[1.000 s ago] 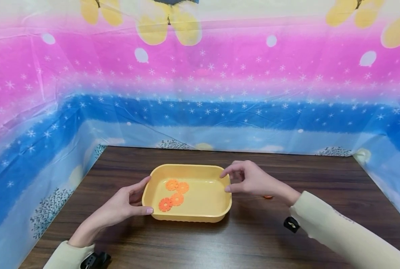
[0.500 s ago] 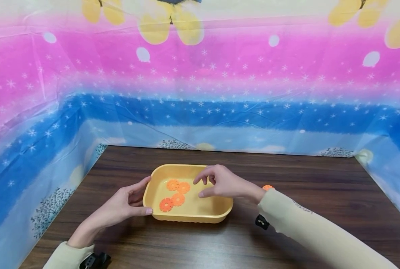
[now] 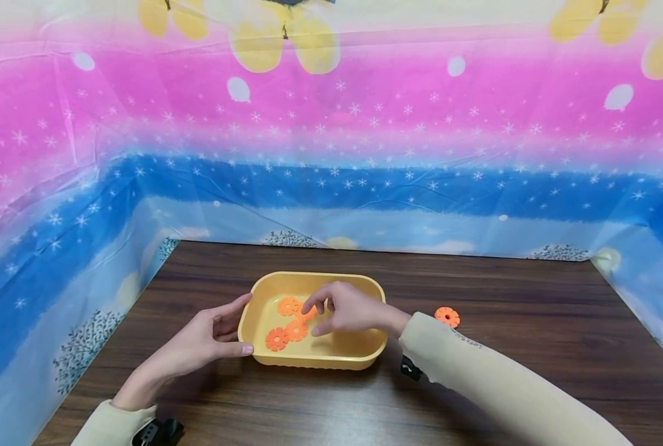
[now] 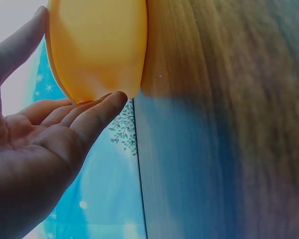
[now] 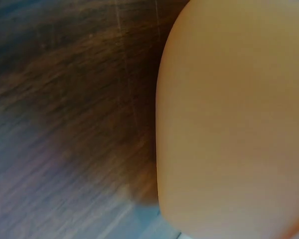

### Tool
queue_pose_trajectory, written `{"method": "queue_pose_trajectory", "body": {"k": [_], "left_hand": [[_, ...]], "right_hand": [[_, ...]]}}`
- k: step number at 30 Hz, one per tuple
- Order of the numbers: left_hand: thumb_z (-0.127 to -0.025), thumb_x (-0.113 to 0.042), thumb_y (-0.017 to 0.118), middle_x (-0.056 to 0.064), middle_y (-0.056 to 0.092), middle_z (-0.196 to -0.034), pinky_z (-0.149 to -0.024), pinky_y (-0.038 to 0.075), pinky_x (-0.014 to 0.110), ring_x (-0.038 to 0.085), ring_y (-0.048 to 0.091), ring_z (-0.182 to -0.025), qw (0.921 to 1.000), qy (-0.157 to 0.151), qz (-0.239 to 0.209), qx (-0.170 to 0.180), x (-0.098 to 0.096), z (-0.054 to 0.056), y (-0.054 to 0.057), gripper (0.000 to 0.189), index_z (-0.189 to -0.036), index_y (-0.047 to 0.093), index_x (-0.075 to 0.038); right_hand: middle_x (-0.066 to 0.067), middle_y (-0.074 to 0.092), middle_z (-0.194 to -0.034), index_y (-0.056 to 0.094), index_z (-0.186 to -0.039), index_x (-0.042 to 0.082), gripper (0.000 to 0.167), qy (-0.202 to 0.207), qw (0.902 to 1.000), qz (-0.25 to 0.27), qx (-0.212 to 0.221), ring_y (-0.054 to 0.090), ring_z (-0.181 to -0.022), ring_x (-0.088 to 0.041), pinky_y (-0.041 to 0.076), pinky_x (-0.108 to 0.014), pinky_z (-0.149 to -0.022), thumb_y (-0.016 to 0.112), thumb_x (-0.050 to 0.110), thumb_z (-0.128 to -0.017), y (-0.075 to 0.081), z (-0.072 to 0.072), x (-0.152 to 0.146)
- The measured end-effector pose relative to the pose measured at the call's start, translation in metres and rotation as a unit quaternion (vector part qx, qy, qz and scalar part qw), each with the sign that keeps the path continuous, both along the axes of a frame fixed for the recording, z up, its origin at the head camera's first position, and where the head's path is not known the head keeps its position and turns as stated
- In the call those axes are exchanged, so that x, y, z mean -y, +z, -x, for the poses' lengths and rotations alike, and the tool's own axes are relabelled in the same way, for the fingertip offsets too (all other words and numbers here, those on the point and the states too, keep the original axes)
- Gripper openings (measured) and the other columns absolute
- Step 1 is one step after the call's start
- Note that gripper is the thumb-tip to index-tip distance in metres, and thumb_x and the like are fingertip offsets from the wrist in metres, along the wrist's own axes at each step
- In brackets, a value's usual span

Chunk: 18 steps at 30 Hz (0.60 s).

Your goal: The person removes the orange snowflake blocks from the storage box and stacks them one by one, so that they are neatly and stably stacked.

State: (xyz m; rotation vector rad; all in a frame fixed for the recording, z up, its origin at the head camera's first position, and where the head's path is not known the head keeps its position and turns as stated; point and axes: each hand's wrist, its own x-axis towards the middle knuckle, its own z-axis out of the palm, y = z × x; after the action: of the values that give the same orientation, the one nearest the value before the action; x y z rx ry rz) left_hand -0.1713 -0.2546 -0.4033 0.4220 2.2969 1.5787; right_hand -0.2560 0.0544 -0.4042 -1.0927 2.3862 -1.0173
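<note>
A shallow yellow plastic basin sits on the table. Inside, toward its left, lie several orange flower-shaped notched discs. My left hand holds the basin's left end, thumb at the near corner and fingers along the side. In the left wrist view, that hand has its fingertips against the basin's end wall. My right hand reaches over the right rim, thumb and fingers apart, fingertips right at one disc and partly covering it. The right wrist view shows only the basin's outer wall, the hand hidden.
Another orange disc lies on the dark wood table to the basin's right, beside the right sleeve. A patterned pink and blue cloth hangs behind the table and along its sides.
My right hand has moved left from the basin's right rim to the discs inside. The loose disc on the table has come into view from behind the arm. My left hand stays put.
</note>
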Motion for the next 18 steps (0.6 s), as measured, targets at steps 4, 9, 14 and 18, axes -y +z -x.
{"method": "queue_pose_trajectory", "body": {"k": [4,9,14,18], "left_hand": [[-0.092,-0.011,0.082,0.026,0.020,-0.169,-0.102,0.054,0.033,0.045,0.033,-0.149,0.9999,-0.004,-0.009,0.003,0.000,0.000,0.000,0.097,-0.165,0.019,0.001],[-0.092,-0.010,0.081,0.027,0.020,-0.168,-0.102,0.054,0.033,0.045,0.034,-0.148,0.9997,-0.012,-0.020,-0.001,0.000,0.000,0.001,0.097,-0.165,0.018,0.002],[-0.092,-0.010,0.081,0.028,0.021,-0.168,-0.102,0.054,0.033,0.045,0.035,-0.148,0.9997,-0.017,-0.019,-0.006,0.000,0.000,0.002,0.097,-0.165,0.018,0.002],[-0.092,-0.009,0.081,0.029,0.022,-0.167,-0.102,0.054,0.033,0.046,0.036,-0.147,0.9996,-0.019,-0.016,-0.012,0.000,0.000,0.002,0.097,-0.164,0.018,0.004]], "right_hand": [[-0.011,0.067,-0.096,0.079,-0.114,0.013,0.032,0.001,1.0000,0.001,-0.001,0.048,-0.071,-0.014,0.041,-0.024,-0.066,0.088,0.015,-0.084,-0.005,0.003,0.005],[-0.012,0.066,-0.096,0.079,-0.116,0.013,0.034,0.000,1.0000,-0.005,0.006,0.047,-0.069,-0.012,0.041,-0.024,-0.066,0.089,0.014,-0.083,-0.009,0.006,0.009],[-0.012,0.066,-0.095,0.078,-0.118,0.013,0.037,0.007,0.9998,-0.017,0.011,0.049,-0.070,-0.014,0.041,-0.023,-0.066,0.089,0.013,-0.082,-0.009,0.006,0.013],[-0.011,0.066,-0.094,0.078,-0.119,0.013,0.040,0.016,0.9995,-0.025,0.010,0.052,-0.074,-0.014,0.043,-0.023,-0.068,0.090,0.012,-0.081,-0.010,0.007,0.018]]}}
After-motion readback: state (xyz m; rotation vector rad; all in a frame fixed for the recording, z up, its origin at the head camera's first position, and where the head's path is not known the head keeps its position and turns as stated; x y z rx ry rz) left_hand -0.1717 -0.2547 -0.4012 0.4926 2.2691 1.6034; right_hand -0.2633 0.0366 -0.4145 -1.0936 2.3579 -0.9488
